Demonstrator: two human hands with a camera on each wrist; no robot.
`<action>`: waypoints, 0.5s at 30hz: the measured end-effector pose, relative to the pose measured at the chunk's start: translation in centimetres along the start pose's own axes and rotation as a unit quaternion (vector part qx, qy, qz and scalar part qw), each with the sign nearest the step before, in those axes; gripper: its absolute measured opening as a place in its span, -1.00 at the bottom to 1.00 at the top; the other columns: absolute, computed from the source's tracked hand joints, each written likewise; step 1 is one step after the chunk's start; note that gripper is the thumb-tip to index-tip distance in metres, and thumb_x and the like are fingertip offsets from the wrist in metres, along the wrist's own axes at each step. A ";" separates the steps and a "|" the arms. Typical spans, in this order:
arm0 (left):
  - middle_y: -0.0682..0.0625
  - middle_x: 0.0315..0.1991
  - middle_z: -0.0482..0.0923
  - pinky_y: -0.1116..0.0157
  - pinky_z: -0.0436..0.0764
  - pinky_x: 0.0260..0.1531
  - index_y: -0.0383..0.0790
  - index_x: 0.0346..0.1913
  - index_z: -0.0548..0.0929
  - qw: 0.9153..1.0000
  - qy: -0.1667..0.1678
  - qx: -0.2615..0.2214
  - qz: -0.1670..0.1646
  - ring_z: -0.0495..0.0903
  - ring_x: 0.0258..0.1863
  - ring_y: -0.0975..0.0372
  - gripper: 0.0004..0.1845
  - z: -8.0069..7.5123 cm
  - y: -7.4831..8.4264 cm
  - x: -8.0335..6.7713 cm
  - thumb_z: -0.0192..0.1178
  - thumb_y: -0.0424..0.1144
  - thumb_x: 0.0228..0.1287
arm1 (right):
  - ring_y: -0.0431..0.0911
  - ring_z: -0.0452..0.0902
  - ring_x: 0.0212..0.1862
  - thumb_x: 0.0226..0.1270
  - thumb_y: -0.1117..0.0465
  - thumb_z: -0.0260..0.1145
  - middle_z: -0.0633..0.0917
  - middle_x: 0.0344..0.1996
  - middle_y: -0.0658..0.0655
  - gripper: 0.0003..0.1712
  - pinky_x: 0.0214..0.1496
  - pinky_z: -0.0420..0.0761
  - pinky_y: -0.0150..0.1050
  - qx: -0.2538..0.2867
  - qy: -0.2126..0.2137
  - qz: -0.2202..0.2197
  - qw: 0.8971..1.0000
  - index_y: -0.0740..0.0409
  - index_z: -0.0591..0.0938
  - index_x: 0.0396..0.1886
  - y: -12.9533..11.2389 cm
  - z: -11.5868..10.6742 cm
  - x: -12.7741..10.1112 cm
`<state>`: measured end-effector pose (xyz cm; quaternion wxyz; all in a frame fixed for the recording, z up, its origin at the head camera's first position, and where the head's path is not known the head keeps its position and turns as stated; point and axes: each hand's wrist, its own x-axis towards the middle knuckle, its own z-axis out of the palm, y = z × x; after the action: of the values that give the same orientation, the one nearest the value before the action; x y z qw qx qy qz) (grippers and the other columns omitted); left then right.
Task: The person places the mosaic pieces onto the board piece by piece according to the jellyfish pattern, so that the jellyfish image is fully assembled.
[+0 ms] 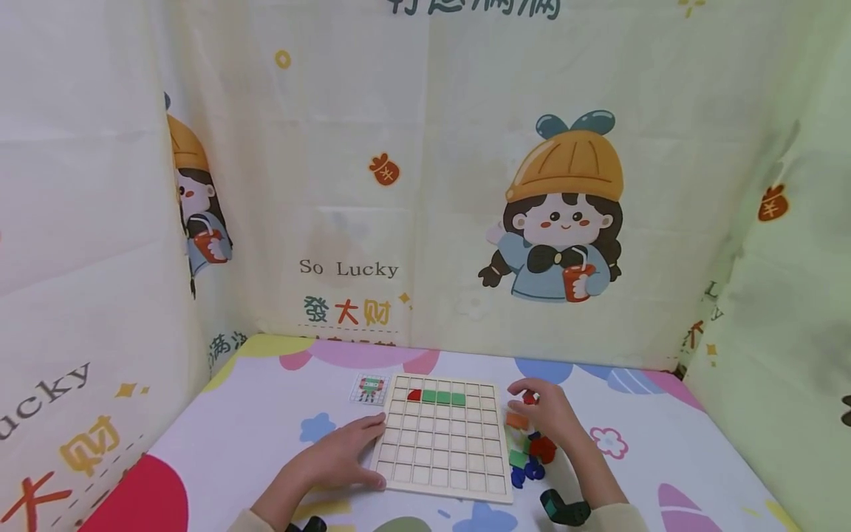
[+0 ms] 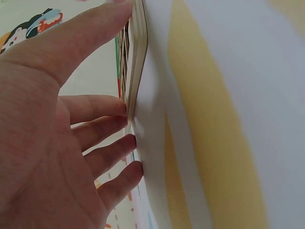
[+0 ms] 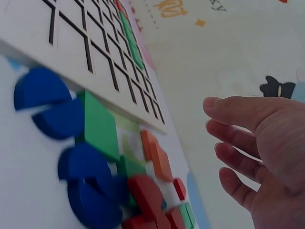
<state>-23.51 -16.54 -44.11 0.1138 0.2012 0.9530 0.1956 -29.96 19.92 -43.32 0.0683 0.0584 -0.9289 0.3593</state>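
A pale wooden grid board (image 1: 444, 479) lies on the table. One red quarter-round piece (image 1: 414, 395) and three green square pieces (image 1: 443, 397) sit in a row near its far side. My left hand (image 1: 339, 452) rests against the board's left edge; in the left wrist view its fingers (image 2: 102, 106) are spread, the thumb along the wooden edge. Over the loose blocks at the board's right hovers my right hand (image 1: 549, 411), thumb and fingers apart. Nothing shows between them in the right wrist view, where blue half-round blocks (image 3: 42, 88) and a green block (image 3: 101, 126) lie nearby.
A small pattern card (image 1: 368, 389) with a coloured figure lies by the board's far left corner. Orange blocks (image 1: 517, 420) and red blocks (image 1: 542, 449) are among the pile on the right. A printed cloth wall (image 1: 439, 222) closes off the back and sides.
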 end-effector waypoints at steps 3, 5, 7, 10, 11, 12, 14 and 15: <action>0.07 0.40 0.13 -0.01 0.29 0.26 -0.06 0.34 0.27 1.000 0.000 -0.003 -0.002 0.17 0.36 0.06 0.02 -0.1 0.1 0.0 0.27 0.37 -0.23 | -0.08 0.42 -0.28 0.06 0.13 0.39 0.63 -0.27 0.05 -0.71 -0.46 0.55 -0.41 0.001 0.002 0.025 1.000 -0.01 0.65 -0.16 0.7 -0.8 -0.5; 0.07 0.39 0.14 -0.02 0.30 0.25 -0.06 0.34 0.28 1.000 0.000 -0.003 -0.003 0.17 0.36 0.06 0.02 -0.1 0.1 0.0 0.28 0.36 -0.23 | -0.10 0.43 -0.29 0.07 0.12 0.39 0.63 -0.27 0.05 -0.72 -0.46 0.55 -0.41 -0.006 0.003 0.035 0.999 -0.01 0.65 -0.17 1.3 -1.1 -0.8; 0.07 0.39 0.14 -0.02 0.30 0.25 -0.06 0.33 0.28 1.000 -0.001 -0.001 -0.002 0.18 0.35 0.06 0.01 -0.1 0.1 0.0 0.28 0.36 -0.23 | -0.10 0.44 -0.29 0.08 0.11 0.38 0.62 -0.30 0.04 -0.73 -0.45 0.55 -0.40 -0.014 0.005 0.045 0.999 0.01 0.65 -0.18 1.8 -1.4 -1.1; 0.08 0.39 0.14 -0.02 0.31 0.25 -0.06 0.33 0.28 1.000 -0.002 0.002 -0.001 0.18 0.35 0.06 0.01 0.0 0.1 0.1 0.28 0.36 -0.22 | -0.11 0.43 -0.28 0.07 0.12 0.38 0.62 -0.32 0.03 -0.73 -0.43 0.57 -0.38 -0.026 0.005 0.059 0.998 0.04 0.65 -0.20 2.6 -1.7 -1.6; 0.08 0.40 0.14 -0.02 0.31 0.25 -0.06 0.33 0.28 1.000 -0.002 0.003 0.000 0.18 0.35 0.06 0.00 0.0 0.1 0.0 0.28 0.36 -0.22 | -0.11 0.42 -0.26 0.07 0.13 0.38 0.62 -0.32 0.03 -0.73 -0.42 0.57 -0.38 -0.030 0.005 0.061 0.998 0.06 0.65 -0.20 2.8 -1.8 -1.7; 0.08 0.40 0.13 -0.02 0.30 0.25 -0.06 0.33 0.28 1.000 -0.002 0.002 0.000 0.18 0.35 0.06 0.00 0.0 0.2 0.0 0.28 0.35 -0.22 | -0.11 0.42 -0.26 0.07 0.13 0.39 0.62 -0.33 0.04 -0.73 -0.41 0.58 -0.38 -0.032 0.004 0.062 0.998 0.07 0.65 -0.20 2.9 -1.9 -1.8; 0.08 0.40 0.13 -0.01 0.30 0.25 -0.07 0.33 0.28 1.000 -0.002 0.003 0.000 0.17 0.36 0.07 0.00 0.0 0.2 0.0 0.28 0.35 -0.22 | -0.10 0.41 -0.25 0.05 0.13 0.39 0.62 -0.32 0.04 -0.73 -0.40 0.58 -0.38 -0.032 0.000 0.064 0.997 0.08 0.65 -0.21 3.2 -2.1 -1.9; 0.07 0.40 0.13 -0.01 0.30 0.25 -0.08 0.33 0.28 1.000 -0.002 0.003 0.000 0.17 0.36 0.07 0.00 -0.1 0.3 0.0 0.28 0.35 -0.21 | -0.10 0.40 -0.26 0.05 0.13 0.39 0.62 -0.32 0.04 -0.73 -0.40 0.57 -0.38 -0.033 -0.001 0.065 0.997 0.08 0.65 -0.21 3.4 -2.2 -1.9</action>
<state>-23.41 -16.38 -43.94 0.1147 0.2024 0.9534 0.1923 -28.43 24.00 -44.23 0.0451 -0.0042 -0.9421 0.3322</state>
